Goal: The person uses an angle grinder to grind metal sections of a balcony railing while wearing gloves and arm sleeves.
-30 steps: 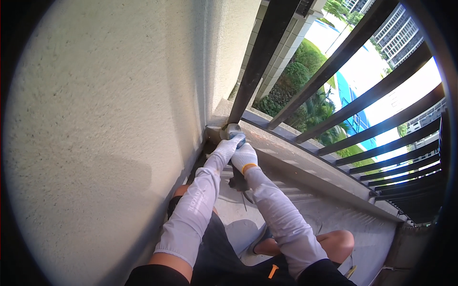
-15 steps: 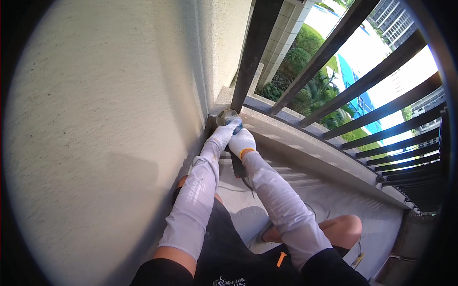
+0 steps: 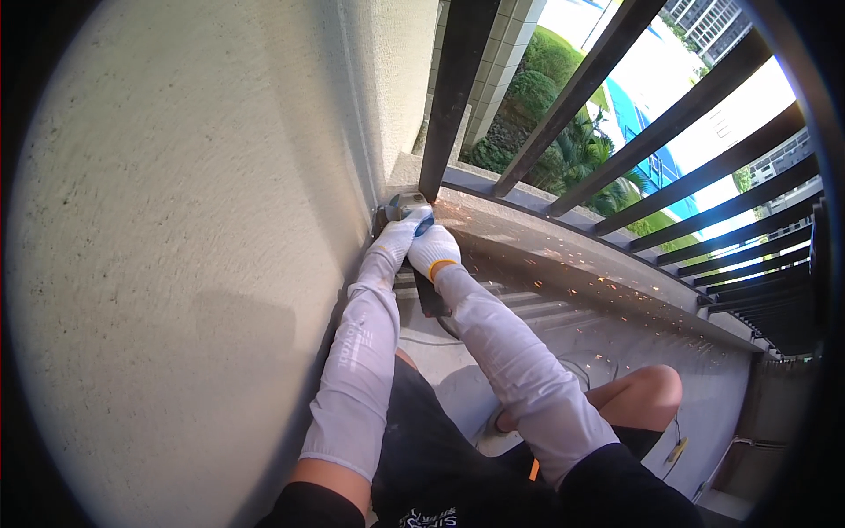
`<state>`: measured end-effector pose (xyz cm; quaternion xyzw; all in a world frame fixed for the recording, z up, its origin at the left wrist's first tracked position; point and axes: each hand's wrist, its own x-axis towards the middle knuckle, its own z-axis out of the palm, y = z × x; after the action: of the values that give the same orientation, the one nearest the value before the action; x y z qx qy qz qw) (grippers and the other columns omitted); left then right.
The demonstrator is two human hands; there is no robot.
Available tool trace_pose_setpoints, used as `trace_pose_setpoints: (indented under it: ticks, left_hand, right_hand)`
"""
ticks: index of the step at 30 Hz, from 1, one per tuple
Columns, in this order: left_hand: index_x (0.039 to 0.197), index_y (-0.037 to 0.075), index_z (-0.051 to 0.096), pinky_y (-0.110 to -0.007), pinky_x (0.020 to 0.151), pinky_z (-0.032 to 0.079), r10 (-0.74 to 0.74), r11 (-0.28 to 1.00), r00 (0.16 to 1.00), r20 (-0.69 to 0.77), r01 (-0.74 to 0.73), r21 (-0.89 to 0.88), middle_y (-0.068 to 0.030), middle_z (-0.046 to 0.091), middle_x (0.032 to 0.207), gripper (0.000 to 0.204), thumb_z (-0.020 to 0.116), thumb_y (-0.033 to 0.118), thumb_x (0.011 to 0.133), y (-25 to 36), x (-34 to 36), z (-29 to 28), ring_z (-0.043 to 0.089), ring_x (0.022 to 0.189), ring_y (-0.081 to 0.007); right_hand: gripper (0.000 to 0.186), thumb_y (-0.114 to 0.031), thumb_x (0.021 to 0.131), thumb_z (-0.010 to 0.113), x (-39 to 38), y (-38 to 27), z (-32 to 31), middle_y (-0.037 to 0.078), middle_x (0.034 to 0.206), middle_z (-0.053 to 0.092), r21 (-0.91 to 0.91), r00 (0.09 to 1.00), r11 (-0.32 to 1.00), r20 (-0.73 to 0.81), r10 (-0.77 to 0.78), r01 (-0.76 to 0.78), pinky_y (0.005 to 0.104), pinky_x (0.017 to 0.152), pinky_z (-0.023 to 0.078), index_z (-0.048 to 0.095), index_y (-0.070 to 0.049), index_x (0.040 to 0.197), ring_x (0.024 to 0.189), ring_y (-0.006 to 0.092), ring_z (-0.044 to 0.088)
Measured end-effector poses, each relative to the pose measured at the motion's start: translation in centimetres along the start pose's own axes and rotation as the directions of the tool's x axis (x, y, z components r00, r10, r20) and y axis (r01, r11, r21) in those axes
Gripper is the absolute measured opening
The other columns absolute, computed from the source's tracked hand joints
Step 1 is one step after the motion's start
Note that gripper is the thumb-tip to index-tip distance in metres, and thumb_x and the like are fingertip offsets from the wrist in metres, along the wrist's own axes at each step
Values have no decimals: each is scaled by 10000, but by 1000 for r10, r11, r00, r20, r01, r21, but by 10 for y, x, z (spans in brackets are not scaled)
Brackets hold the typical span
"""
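My left hand (image 3: 394, 238) and my right hand (image 3: 433, 246), in white knit gloves, are closed on an angle grinder (image 3: 405, 206) with a metallic head, a blue part and a dark body trailing below. The grinder's head sits in the corner at the foot of a dark railing bar (image 3: 453, 97), beside the textured cream wall (image 3: 202, 220). Orange sparks (image 3: 572, 289) spray to the right along the concrete ledge (image 3: 510, 231). My fingertips are partly hidden, and where exactly the disc touches is hidden.
The railing (image 3: 669, 132) runs off to the right, with greenery (image 3: 563, 150) and buildings beyond. My bent legs (image 3: 642, 400) are on the grey floor (image 3: 458, 361), where a cord (image 3: 576, 368) and a small yellow object (image 3: 676, 451) lie near the right.
Sparks now fly rightward from the grinder, where earlier few or none showed. My hands and the grinder have moved slightly up and left in the view.
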<state>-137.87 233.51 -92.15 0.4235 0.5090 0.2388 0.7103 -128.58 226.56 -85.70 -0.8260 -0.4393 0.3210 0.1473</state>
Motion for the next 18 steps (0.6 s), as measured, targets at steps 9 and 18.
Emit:
trace_pose_setpoints:
  ticks: [9, 18]
  left_hand:
    - [1333, 43, 782, -296, 1033, 524, 2, 996, 999, -39, 2, 93, -68, 778, 1259, 616, 787, 564, 1005, 14, -16, 7, 704, 1101, -164]
    - [1211, -7, 826, -335, 1025, 521, 13, 998, 999, -38, -11, 55, -126, 801, 1164, 752, 805, 684, 915, -6, 10, -15, 717, 1051, -221]
  right_hand:
    - [556, -470, 991, 743, -7, 22, -10, 250, 1174, 811, 166, 982, 969, 22, -188, 182, 440, 980, 590, 780, 14, 1263, 1122, 366, 785]
    - [410, -347, 952, 808, -22, 12, 7, 124, 1045, 830, 610, 990, 792, 100, -100, 18, 369, 872, 593, 814, 9, 1154, 950, 220, 782]
